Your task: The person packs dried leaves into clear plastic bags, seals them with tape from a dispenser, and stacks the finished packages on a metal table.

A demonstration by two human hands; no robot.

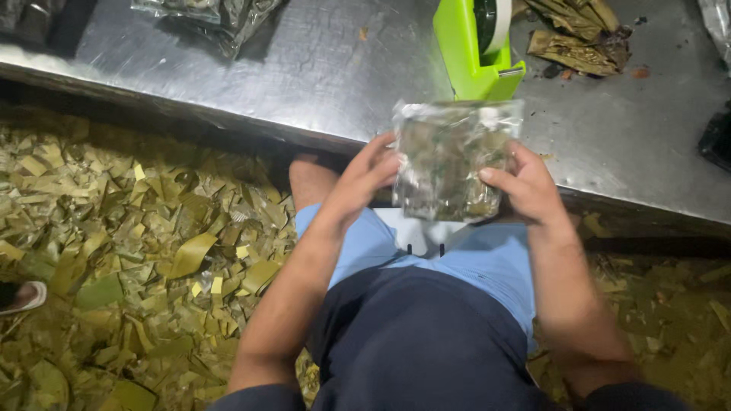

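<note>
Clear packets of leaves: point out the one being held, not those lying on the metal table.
The clear packet gripped between the left hand and right hand, before the green tape dispenser. The other packets lie untouched at the table's far edge.

You hold a clear bag (453, 160) with dull green and brown leaves. The tape dispenser (470, 53) is bright green, the table (304, 68) grey steel, your shorts (487, 259) light blue.

Both forearms extend forward and converge at chest height. Left hand (364, 180): fingers straight, angled right, thumb uppermost, closed in a grip. Right hand (525, 186): fingers curled inward toward the left, wrist slightly bent, likewise gripping.
</note>
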